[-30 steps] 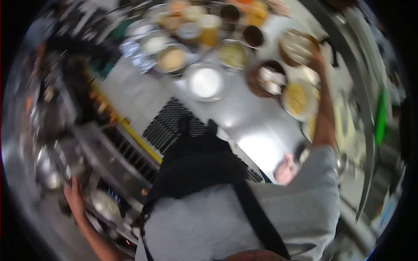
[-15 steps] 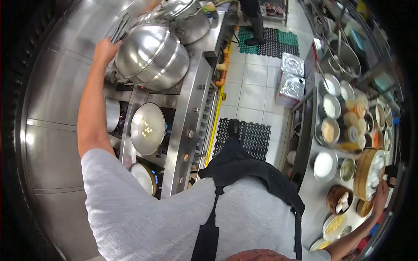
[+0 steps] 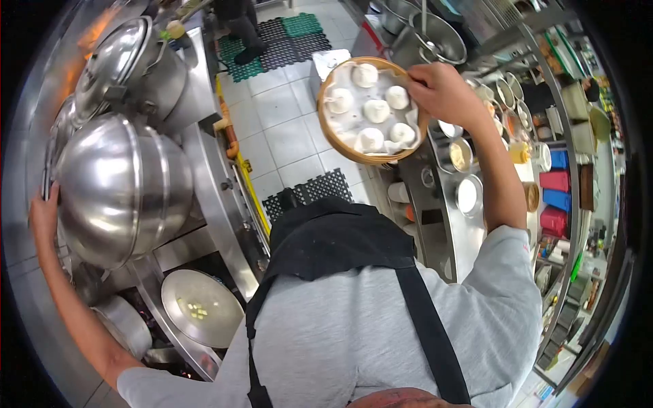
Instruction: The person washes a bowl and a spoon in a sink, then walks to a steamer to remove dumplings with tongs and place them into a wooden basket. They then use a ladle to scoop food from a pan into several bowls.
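Note:
My right hand (image 3: 449,95) is closed on the rim of a round bamboo steamer basket (image 3: 329,139) and holds it up over the floor. Several white buns (image 3: 376,111) sit inside on white paper. At the far left my left hand (image 3: 44,214) is closed round a pair of metal tongs (image 3: 47,160), seen edge-on and partly cut off by the dark border. It is beside a big domed steel steamer pot (image 3: 102,187), whose body hides part of the stove behind it.
A wok (image 3: 221,316) with small pale pieces stands on the stove in front of a smaller pot (image 3: 122,326). Another lidded pot (image 3: 160,85) is farther back. Bowls (image 3: 468,194) line the right counter. A person's leg (image 3: 241,34) shows at the top.
My right hand has lifted the bamboo steamer off the right counter and brought it leftward over the aisle. The view has turned; my left hand stays by the domed pot with the tongs.

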Action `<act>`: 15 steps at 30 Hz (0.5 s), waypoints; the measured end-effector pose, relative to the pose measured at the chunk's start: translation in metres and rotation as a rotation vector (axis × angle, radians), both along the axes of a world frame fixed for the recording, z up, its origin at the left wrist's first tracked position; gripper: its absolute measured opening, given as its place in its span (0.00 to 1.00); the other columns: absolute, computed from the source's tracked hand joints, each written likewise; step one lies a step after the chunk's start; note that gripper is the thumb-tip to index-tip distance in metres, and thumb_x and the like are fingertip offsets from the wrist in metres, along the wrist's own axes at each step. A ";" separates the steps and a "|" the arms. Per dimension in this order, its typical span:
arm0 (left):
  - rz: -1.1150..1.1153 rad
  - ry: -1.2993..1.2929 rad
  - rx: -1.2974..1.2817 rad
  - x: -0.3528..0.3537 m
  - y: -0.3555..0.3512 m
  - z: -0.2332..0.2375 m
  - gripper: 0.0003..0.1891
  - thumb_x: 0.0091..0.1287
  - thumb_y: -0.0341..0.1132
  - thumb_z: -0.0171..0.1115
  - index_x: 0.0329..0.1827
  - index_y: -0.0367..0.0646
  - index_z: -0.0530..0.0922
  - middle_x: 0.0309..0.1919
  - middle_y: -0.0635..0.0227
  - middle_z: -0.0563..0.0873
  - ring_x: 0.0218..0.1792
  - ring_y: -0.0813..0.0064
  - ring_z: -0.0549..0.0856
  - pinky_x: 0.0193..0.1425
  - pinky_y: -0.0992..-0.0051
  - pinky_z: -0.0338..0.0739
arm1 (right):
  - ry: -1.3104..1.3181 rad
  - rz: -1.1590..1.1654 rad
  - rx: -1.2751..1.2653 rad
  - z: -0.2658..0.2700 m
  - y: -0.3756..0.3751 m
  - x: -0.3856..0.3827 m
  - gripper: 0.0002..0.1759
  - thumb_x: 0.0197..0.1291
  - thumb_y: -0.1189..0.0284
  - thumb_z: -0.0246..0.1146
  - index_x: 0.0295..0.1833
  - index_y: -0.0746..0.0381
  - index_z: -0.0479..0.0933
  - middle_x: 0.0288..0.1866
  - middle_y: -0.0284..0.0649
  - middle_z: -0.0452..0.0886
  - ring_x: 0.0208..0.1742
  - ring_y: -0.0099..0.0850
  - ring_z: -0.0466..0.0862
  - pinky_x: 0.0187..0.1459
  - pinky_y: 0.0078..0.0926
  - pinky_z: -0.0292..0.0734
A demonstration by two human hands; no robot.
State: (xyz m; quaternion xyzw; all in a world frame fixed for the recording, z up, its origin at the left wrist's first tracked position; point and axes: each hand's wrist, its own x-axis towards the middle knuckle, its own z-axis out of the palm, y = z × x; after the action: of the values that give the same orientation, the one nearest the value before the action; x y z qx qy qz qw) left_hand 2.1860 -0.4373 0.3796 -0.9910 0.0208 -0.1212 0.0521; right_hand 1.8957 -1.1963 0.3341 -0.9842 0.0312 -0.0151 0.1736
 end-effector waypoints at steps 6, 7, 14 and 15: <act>0.002 0.028 -0.065 -0.030 -0.007 0.018 0.28 0.71 0.56 0.64 0.53 0.35 0.86 0.39 0.43 0.90 0.45 0.44 0.90 0.52 0.56 0.81 | 0.018 0.291 0.040 0.014 0.111 0.142 0.13 0.62 0.71 0.61 0.42 0.71 0.82 0.34 0.61 0.83 0.37 0.59 0.84 0.43 0.49 0.79; 0.010 0.028 -0.054 -0.032 -0.005 0.023 0.27 0.71 0.56 0.64 0.51 0.35 0.86 0.37 0.44 0.90 0.44 0.45 0.90 0.50 0.55 0.80 | -0.078 0.393 0.078 0.010 0.125 0.160 0.15 0.62 0.70 0.61 0.47 0.70 0.83 0.34 0.61 0.84 0.38 0.58 0.86 0.44 0.47 0.81; 0.139 0.011 -0.459 -0.058 0.097 0.082 0.27 0.70 0.60 0.66 0.54 0.45 0.88 0.27 0.69 0.85 0.17 0.77 0.77 0.23 0.74 0.70 | -0.164 0.722 0.065 0.052 0.298 0.285 0.13 0.63 0.67 0.65 0.40 0.67 0.87 0.30 0.55 0.87 0.28 0.46 0.87 0.34 0.42 0.82; 0.210 -0.002 -0.472 -0.064 0.113 0.084 0.27 0.70 0.60 0.65 0.59 0.48 0.88 0.26 0.74 0.83 0.15 0.82 0.71 0.21 0.77 0.63 | -0.440 0.810 0.236 0.028 0.327 0.313 0.14 0.63 0.67 0.64 0.35 0.68 0.86 0.29 0.54 0.87 0.29 0.45 0.87 0.33 0.41 0.82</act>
State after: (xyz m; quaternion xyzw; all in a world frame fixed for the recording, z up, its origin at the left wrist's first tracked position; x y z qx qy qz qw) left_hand 2.1218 -0.3239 0.4641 -0.9724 -0.1110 -0.1178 -0.1682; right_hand 2.2085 -0.8692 0.3623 -0.8641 -0.3911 -0.1508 0.2786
